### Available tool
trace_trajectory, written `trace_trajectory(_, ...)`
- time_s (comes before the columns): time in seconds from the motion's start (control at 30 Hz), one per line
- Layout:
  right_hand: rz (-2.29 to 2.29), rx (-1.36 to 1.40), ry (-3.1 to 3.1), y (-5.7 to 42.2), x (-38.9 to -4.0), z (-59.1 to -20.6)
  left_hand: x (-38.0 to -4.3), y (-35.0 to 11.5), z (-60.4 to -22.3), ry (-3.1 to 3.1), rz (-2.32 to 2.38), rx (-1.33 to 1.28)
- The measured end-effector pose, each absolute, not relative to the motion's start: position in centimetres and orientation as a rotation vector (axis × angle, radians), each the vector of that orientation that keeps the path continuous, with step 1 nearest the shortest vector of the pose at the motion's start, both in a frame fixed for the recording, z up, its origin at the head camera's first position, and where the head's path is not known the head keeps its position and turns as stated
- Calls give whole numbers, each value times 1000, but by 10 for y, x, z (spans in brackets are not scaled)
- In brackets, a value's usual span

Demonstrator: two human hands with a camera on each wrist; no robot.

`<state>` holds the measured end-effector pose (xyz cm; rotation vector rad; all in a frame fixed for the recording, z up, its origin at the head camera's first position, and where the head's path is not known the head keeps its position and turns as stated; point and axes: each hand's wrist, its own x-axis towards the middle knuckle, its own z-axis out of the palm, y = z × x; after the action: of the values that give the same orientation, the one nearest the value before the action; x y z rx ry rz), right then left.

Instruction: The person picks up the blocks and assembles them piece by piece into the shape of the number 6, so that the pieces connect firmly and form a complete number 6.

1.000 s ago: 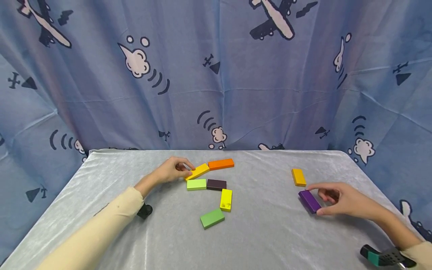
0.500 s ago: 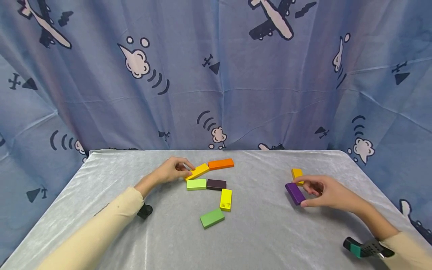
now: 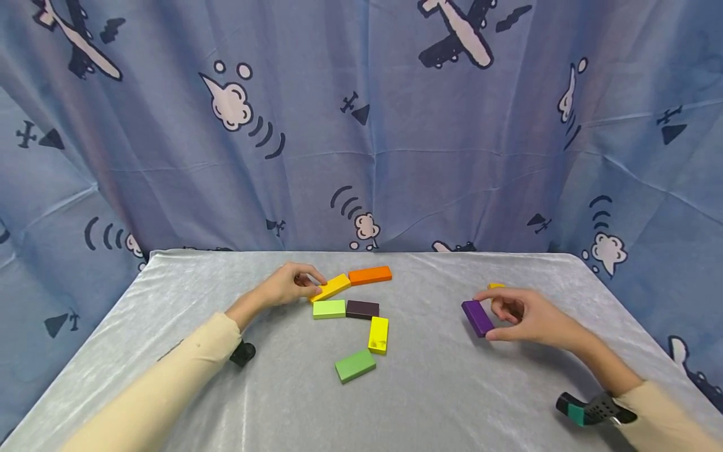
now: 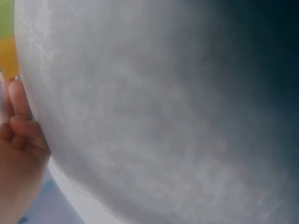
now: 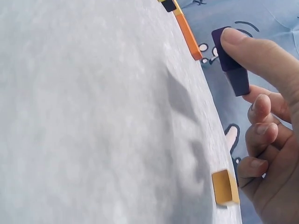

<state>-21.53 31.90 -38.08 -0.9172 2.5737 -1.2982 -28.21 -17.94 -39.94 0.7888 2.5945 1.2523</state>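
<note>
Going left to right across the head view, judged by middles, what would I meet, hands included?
Left hand, golden block it holds, dark block, bright yellow block, purple block, right hand. Anything whose place is unclear is left out.

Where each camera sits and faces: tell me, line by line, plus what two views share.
Head: on the head, facing forward and down at the grey cloth and curtain; left hand, right hand and sleeved forearms show.
Left wrist: on that wrist, facing blurred cloth; left hand at left edge, holding an amber block.
Right wrist: on that wrist, facing the right hand pinching the purple block.
Shared: head and right wrist both show the purple block and orange block.
</note>
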Motion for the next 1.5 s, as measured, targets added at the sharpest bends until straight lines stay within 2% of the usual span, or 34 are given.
trace_trajectory(0.63,-1365,-1105,2502,274,-221,-382,-284,-178,-399,2579,1259,727)
trace_trajectory(1.5,-1312,-1029,2488,211,-224,-382,-282,-180,-399,2573,1263,751)
